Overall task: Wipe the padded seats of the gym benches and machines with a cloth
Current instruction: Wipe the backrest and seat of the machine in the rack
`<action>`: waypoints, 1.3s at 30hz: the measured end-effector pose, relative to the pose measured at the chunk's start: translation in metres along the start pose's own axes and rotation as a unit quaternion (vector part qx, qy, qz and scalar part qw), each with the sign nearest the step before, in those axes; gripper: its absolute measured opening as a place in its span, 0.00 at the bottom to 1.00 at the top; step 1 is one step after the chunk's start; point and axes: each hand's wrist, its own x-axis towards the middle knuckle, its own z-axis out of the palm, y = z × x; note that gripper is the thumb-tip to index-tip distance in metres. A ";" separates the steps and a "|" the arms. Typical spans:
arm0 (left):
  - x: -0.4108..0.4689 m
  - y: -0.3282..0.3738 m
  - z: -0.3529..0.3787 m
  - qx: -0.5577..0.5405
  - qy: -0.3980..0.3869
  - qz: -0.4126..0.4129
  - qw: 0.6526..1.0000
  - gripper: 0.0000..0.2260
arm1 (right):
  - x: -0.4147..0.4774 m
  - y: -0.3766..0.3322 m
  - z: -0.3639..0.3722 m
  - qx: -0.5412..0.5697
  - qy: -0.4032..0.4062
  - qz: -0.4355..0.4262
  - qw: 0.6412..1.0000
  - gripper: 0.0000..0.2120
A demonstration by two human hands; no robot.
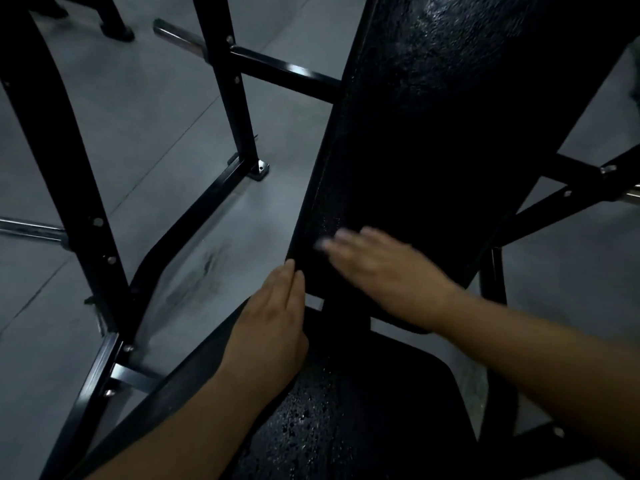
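Head view of a black padded back pad (450, 133) running from the near centre up to the far right, with the seat pad (363, 410) just below its near end, speckled with glinting droplets. The left hand (273, 320) lies flat, fingers straight and together, fingertips touching the near left corner of the back pad; it holds nothing. The right hand (384, 271), motion-blurred, rests palm-down with fingers extended on the back pad near its near edge; whether a cloth lies beneath it cannot be told. A black steel frame (239, 98) stands on the grey floor (138, 116) to the left.
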 end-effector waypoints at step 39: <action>-0.001 -0.002 -0.010 0.017 -0.008 0.006 1.000 0.34 | -0.055 -0.034 0.024 0.106 0.089 0.139 0.981 0.21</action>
